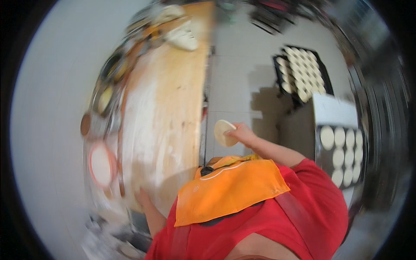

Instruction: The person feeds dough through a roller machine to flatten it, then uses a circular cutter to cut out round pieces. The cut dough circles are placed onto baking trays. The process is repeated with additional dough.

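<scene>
A pale disc (222, 132) is held by the right hand (243, 134), its right edge clamped between thumb and fingers, over the floor (229, 102) just right of the table (173, 112). The left hand (142, 197) is held at the table's near left end; it is blurred, and whether its fingers are apart or together cannot be told. To the right, more discs (338, 158) are laid in rows on a near tray (320, 158) and a far tray (326, 77). Dough (183, 38) is piled at the table's far end.
</scene>
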Demonstrator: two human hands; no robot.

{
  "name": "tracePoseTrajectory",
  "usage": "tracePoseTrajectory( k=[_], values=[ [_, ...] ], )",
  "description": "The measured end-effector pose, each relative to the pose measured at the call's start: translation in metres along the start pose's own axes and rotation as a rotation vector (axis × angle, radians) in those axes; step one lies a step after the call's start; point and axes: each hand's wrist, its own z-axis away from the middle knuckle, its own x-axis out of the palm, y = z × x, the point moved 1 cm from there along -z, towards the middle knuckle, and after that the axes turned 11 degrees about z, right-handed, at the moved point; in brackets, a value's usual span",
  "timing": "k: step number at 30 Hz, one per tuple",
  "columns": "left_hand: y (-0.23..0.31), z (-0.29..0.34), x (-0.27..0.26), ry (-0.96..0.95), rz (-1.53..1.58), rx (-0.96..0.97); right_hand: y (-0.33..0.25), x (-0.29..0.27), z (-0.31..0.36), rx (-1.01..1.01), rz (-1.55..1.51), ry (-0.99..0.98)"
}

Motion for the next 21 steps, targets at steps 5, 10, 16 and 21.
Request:
tracePoseTrajectory(
  k=[5,10,16,21],
  values=[
    [-0.020,-0.003,0.000,-0.253,-0.206,0.120,0.079,-0.143,0.103,0.017,-0.348,0.568],
    [0.112,0.028,-0.037,-0.477,0.766,-0.060,0.188,-0.214,0.275,0.194,-0.624,1.383],
    [0.422,0.115,-0.032,-1.279,0.944,0.294,0.281,-0.220,0.305,0.243,-0.861,1.564],
    [0.590,0.434,-0.001,-1.963,0.450,0.597,0.296,-0.239,0.313,0.249,-0.312,1.479]
  ],
)
